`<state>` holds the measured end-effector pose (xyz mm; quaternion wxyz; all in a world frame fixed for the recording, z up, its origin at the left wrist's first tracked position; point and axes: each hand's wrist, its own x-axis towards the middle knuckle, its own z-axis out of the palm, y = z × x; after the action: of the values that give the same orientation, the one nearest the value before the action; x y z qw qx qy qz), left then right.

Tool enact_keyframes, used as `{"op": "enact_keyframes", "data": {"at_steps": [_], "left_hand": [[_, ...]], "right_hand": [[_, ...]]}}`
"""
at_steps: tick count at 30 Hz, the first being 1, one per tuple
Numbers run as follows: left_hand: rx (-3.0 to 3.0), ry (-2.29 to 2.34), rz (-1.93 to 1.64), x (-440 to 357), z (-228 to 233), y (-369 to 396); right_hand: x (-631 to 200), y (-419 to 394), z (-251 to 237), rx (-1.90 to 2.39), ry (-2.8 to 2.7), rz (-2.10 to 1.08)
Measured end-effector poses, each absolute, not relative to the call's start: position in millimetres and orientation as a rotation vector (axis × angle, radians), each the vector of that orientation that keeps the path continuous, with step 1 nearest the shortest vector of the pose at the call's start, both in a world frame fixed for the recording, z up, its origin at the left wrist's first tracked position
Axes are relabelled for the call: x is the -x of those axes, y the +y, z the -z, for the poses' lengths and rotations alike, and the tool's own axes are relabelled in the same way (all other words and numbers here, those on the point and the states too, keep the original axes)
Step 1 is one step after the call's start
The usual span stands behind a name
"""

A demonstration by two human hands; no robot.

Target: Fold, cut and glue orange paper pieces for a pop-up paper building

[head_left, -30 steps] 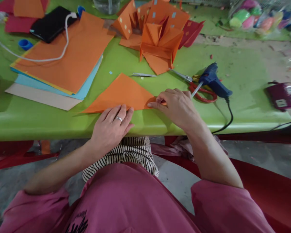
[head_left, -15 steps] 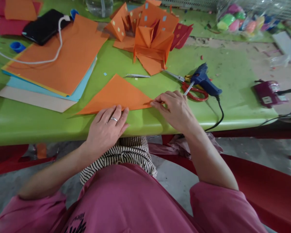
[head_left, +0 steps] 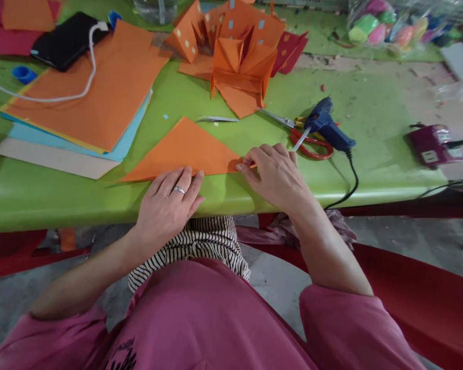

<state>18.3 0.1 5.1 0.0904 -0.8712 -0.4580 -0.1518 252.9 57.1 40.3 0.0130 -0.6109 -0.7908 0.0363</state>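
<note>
An orange sheet of paper folded into a triangle (head_left: 189, 146) lies on the green table near its front edge, its long side toward me. My left hand (head_left: 172, 198), with a ring on one finger, rests flat on that long side, fingers stretched out. At the right corner, my right hand (head_left: 272, 172) pinches the paper between thumb and forefinger, covering the tip. Just behind the triangle are metal tweezers (head_left: 219, 119). Scissors with red handles (head_left: 312, 149) and a blue glue gun (head_left: 327, 126) lie beyond my right hand.
A stack of coloured paper (head_left: 88, 97) with a black phone (head_left: 67, 41) and white cable lies at left. Folded orange paper pieces (head_left: 245, 61) stand at the back. A purple box (head_left: 430, 145) with a cord and a bag of colourful lumps (head_left: 389, 31) are at right.
My right hand has slid slightly left along the triangle's edge, still pinching the corner. My left hand stays on the paper almost unmoved. The view has shifted a little.
</note>
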Motion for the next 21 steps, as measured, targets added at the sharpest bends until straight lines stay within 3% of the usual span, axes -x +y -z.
{"op": "enact_keyframes", "data": {"at_steps": [13, 21], "left_hand": [[2.585, -1.333, 0.480, -17.3, -2.1, 1.0], [2.605, -1.349, 0.505, -19.1, -2.4, 3.0]], "right_hand": [[-264.9, 52.8, -43.1, 2.037, -2.426, 0.008], [-240.1, 26.2, -41.0, 1.465, -2.444, 0.320]]}}
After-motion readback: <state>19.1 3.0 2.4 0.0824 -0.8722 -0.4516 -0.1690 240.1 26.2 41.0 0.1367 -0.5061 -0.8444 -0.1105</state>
